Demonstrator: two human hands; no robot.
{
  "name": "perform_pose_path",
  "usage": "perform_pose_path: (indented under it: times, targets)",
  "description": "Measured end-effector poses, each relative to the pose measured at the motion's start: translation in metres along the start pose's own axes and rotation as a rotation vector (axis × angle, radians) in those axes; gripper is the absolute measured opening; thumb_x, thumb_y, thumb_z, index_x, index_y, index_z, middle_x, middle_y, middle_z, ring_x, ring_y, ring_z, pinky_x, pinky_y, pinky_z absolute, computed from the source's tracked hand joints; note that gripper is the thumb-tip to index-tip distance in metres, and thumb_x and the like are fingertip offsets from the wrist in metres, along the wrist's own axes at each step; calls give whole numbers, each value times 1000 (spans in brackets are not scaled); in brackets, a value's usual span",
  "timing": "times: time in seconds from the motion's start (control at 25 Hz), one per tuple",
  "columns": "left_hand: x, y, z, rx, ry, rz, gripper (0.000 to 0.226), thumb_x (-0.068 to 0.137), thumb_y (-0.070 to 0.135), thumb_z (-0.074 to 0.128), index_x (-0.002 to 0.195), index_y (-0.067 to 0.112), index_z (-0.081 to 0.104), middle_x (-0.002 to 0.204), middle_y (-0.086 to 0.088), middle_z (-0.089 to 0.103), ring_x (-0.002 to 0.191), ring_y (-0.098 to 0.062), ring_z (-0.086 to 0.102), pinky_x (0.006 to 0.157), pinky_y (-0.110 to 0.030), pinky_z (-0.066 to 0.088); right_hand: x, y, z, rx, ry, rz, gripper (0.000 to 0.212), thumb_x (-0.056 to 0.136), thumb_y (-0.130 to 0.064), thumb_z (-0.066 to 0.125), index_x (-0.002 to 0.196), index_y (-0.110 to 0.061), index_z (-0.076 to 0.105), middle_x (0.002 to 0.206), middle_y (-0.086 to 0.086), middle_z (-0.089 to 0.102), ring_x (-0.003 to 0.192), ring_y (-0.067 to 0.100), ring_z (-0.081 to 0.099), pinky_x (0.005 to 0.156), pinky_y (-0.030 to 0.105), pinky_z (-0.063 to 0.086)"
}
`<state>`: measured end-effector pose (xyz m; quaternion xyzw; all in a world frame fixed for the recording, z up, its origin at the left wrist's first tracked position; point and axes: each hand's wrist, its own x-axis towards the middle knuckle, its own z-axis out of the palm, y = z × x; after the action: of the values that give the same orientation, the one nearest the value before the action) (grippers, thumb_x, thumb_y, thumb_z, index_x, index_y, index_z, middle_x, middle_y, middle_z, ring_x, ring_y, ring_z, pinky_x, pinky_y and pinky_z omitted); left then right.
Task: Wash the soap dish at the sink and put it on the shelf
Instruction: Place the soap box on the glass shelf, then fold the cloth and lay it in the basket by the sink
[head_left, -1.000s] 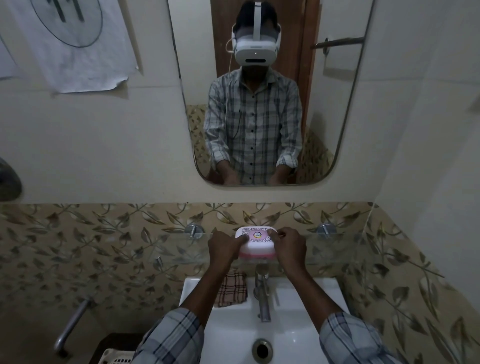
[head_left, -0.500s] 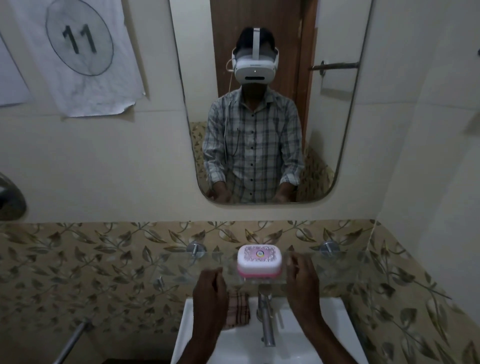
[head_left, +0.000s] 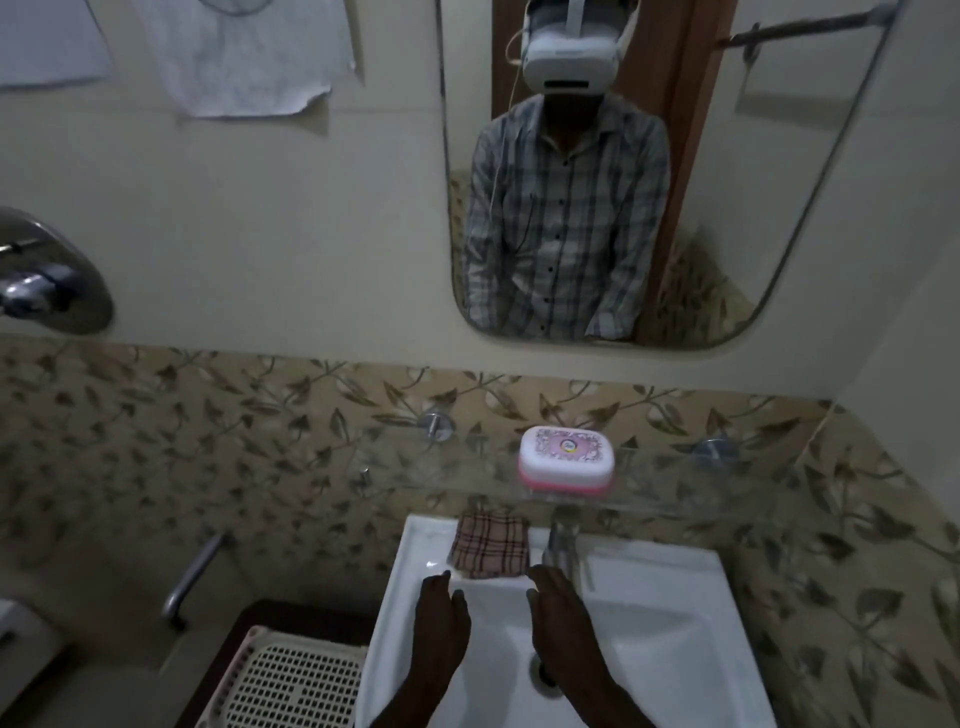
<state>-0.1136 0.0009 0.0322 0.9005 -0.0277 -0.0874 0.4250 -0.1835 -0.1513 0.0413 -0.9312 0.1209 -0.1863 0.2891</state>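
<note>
The soap dish (head_left: 566, 457), white-lidded with a pink base and a patterned top, sits closed on the clear glass shelf (head_left: 727, 483) above the sink. Nothing touches it. My left hand (head_left: 441, 623) hangs over the white sink basin (head_left: 670, 613), fingers loosely extended and empty. My right hand (head_left: 563, 629) is beside it over the basin, also empty with fingers apart. Both hands are well below the shelf. The tap (head_left: 563, 545) stands just beyond my right fingertips.
A checked cloth (head_left: 491, 543) lies on the sink's back rim, left of the tap. A white perforated basket (head_left: 291, 680) sits on a dark stand left of the sink. A mirror (head_left: 779, 208) hangs above the shelf; a chrome fitting (head_left: 47, 280) juts from the left wall.
Both hands have let go of the soap dish and dropped from the shelf down over the basin. The dish stays on the shelf. The camera has shifted left.
</note>
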Motion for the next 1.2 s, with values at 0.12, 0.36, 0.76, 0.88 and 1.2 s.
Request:
perform_pose_path:
  times: [0.12, 0.36, 0.76, 0.88, 1.2]
  targets:
    - [35, -7, 4, -36, -24, -129, 47, 95, 12, 56, 138, -6, 47, 139, -23, 53, 131, -33, 50, 107, -32, 36, 11, 21, 45, -151, -111, -128, 41, 102, -20, 20, 125, -9, 51, 120, 12, 67, 116, 23, 56, 109, 17, 24]
    - [100, -2, 39, -30, -154, -156, 53, 85, 42, 58, 123, 5, 56, 121, -14, 66, 118, -31, 59, 100, -32, 43, 40, 34, 76, -241, -422, -148, 97, 40, -3, 77, 130, -2, 41, 128, 18, 60, 119, 26, 54, 110, 22, 32]
    - [115, 23, 28, -525, -235, -374, 39, 62, 35, 64, 83, 4, 75, 81, -13, 77, 77, -25, 74, 69, -39, 62, 71, 28, 74, -180, -558, 113, 92, 92, -22, 59, 155, -13, -8, 161, 12, 7, 147, 28, 18, 115, 36, 29]
    - [96, 35, 14, -611, -311, -418, 31, 81, 28, 63, 90, 0, 73, 83, -15, 75, 72, -26, 71, 63, -32, 57, 66, 21, 62, -157, -543, 95, 97, 82, -30, 69, 155, -21, 6, 156, 10, 16, 137, 29, 32, 108, 37, 36]
    - [40, 58, -35, -797, -232, -350, 27, 87, 38, 67, 109, 22, 64, 95, -16, 76, 88, -32, 73, 78, -40, 58, 63, -10, 19, 52, -104, 154, 21, 67, -27, 68, 88, -27, 67, 91, 0, 71, 73, 21, 70, 61, 30, 55]
